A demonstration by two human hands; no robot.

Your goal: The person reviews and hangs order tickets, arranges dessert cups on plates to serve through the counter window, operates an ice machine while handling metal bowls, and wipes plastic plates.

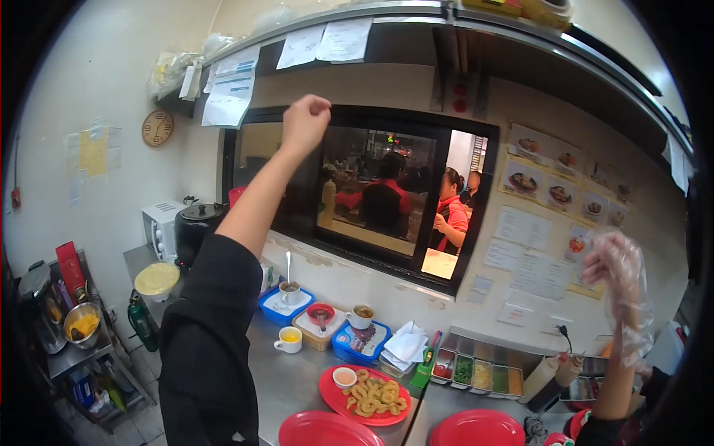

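Observation:
My left hand (306,123) is raised high in front of the dark-framed window (379,186), its fingers curled closed with nothing visible in them. On the right, my right hand (616,267) wears a clear plastic glove and is held up before the wall of posted sheets. Its fingers are loosely bent and slightly apart, holding nothing that I can see. Below, on the steel counter, a red oval plate (327,374) carries fried rings (378,394) and a small cup of pinkish sauce (344,377). Two more red plates (331,430) (477,431) sit at the near edge.
Blue-lidded tubs (362,343), cups (288,340) and a red bowl (320,314) stand along the wall. Right of them are topping trays (482,377) and squeeze bottles (541,376). An overhead shelf (401,10) holds paper slips. A person in red (451,215) stands beyond the window.

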